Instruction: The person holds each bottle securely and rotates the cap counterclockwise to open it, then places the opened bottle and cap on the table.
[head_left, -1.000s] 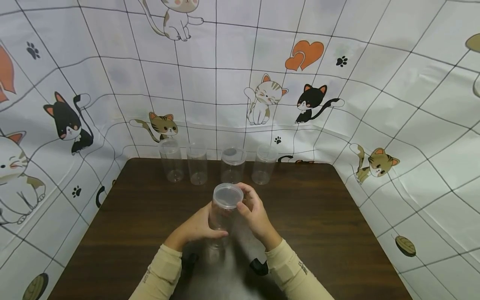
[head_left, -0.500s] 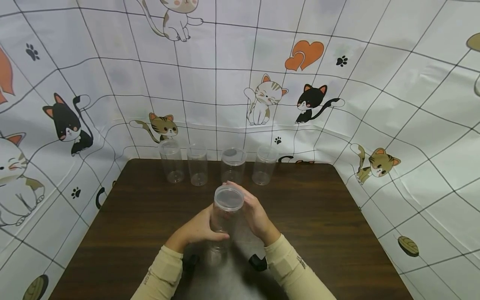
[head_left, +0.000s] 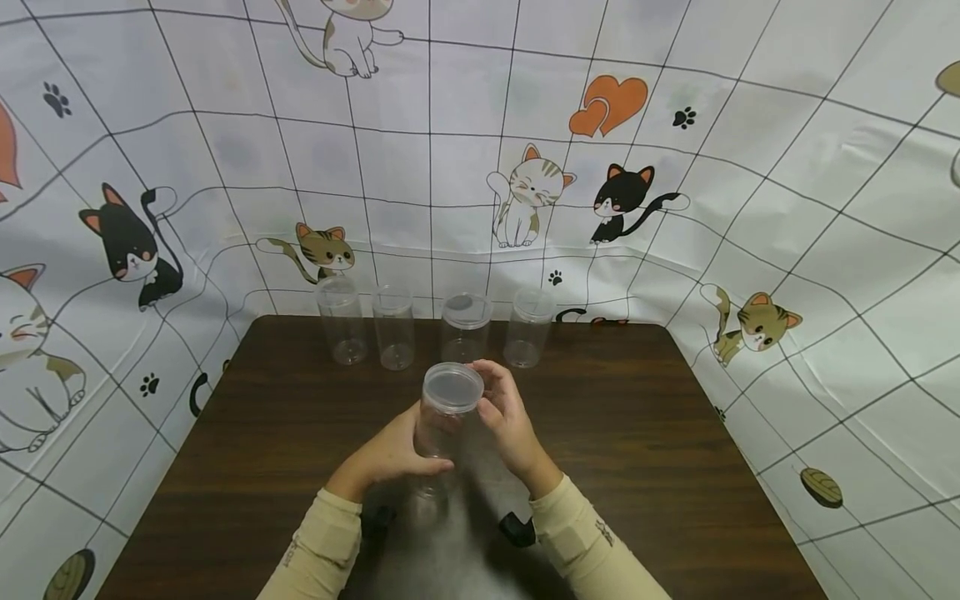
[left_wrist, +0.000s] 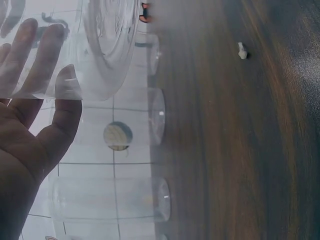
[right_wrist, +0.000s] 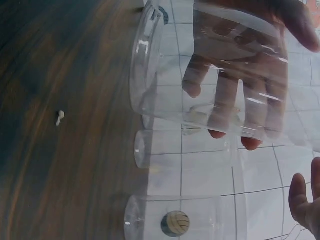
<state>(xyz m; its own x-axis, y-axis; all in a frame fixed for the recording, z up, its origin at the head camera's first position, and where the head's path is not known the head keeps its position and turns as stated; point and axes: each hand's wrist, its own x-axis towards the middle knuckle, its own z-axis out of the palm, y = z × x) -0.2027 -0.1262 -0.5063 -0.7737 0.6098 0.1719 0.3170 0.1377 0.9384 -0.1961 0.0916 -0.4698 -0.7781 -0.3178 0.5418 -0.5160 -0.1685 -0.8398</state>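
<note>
A tall clear plastic jar [head_left: 442, 442] with a clear, cloudy lid [head_left: 453, 388] stands tilted above the table in the head view. My left hand [head_left: 386, 450] grips its body from the left, with the thumb across the front. In the left wrist view, several left fingers [left_wrist: 42, 65] show through the clear wall. At the lid's right rim, my right hand [head_left: 517, 429] curls its fingers behind and its thumb in front. Only some fingertips of the right hand [right_wrist: 306, 202] appear in the right wrist view, where the lid lies out of frame.
Several clear containers stand in a row at the table's back edge, including a tall one [head_left: 342, 325] and a wider lidded jar [head_left: 467, 325]. A small white bit [left_wrist: 242, 50] lies on the dark wooden table [head_left: 615, 467]. Cat-print sheeting [head_left: 450, 167] rises behind and beside it.
Half a second ago my right fingers were straighter and reached farther behind the lid. They have swung back to its right rim, the thumb showing again. The jar shifted slightly left.
</note>
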